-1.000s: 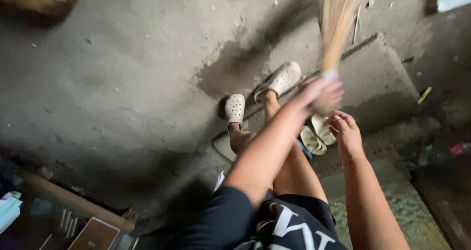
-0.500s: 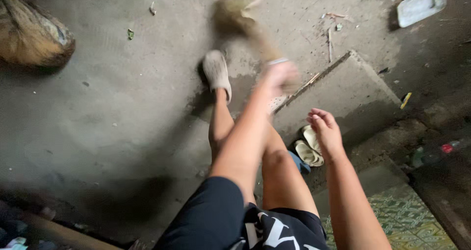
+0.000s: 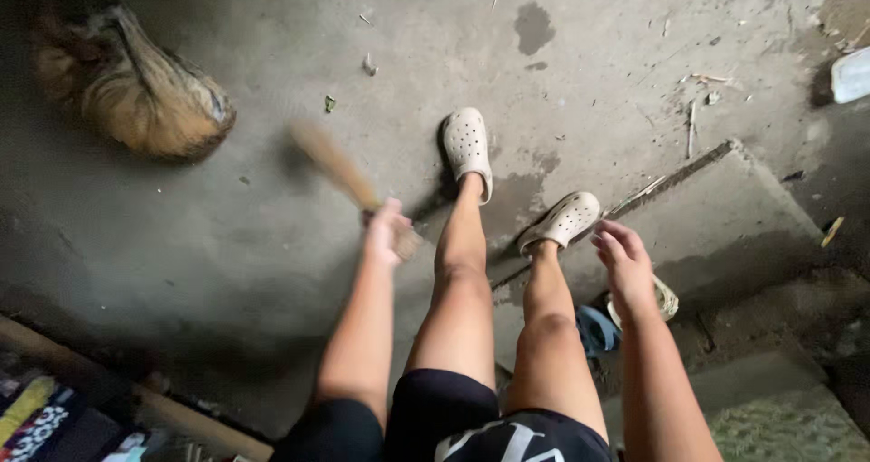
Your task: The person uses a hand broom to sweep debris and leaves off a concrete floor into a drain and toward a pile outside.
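My left hand (image 3: 385, 231) grips the handle of a small straw broom (image 3: 333, 165). Its blurred bristles point up and left over the concrete floor (image 3: 227, 245). My right hand (image 3: 625, 263) hangs beside my right knee, holding nothing, with its fingers loosely apart. Both feet wear cream perforated clogs: the left clog (image 3: 466, 147) is farther forward, while the right clog (image 3: 562, 219) rests at the edge of a low concrete step (image 3: 725, 208).
A large brown fibrous bundle (image 3: 136, 95) lies at the upper left. Small litter dots the floor. A blue sandal (image 3: 598, 331) and a pale one (image 3: 669, 299) sit by my right leg. A white tray (image 3: 852, 74) is at the right edge, a green mat (image 3: 788, 426) at the bottom right.
The broom has swung from the upper right across to the left of my legs. My left foot has stepped forward and the view has shifted toward the brown bundle.
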